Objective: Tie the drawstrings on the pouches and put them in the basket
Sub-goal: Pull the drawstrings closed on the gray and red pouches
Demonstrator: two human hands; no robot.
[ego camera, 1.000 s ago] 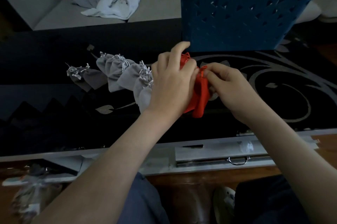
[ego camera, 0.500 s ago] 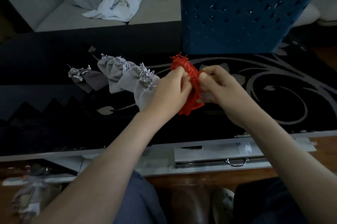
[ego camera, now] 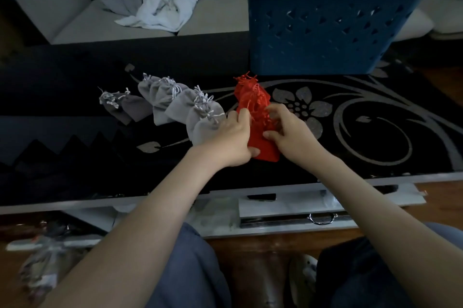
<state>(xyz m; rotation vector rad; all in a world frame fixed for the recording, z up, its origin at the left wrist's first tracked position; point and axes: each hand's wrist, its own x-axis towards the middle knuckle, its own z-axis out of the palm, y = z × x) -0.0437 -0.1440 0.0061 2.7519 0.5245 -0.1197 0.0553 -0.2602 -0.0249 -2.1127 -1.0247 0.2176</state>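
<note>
While both hands work at the red pouches (ego camera: pixel 253 99), which lie in an overlapping heap on the dark worktop (ego camera: pixel 375 137) just in front of the basket (ego camera: pixel 325 37), the step in hand looks like tying one pouch's drawstring. The left hand (ego camera: pixel 230 142) grips the near end of the heap, fingers curled over the cloth and thumb tucked beneath. The right hand (ego camera: pixel 290 134) pinches into the heap from the other side, fingers bent round cloth and cord. Whether a knot is made I cannot tell, since the cords there are a red tangle. Grey pouches (ego camera: pixel 172 104) lie in a row just beside the left hand, necks gathered. The basket's inside is hidden. Next, I judge, one pouch must be freed from its neighbours, its cords drawn tight and knotted, then lifted over the tall rim without snagging the other strings.
</note>
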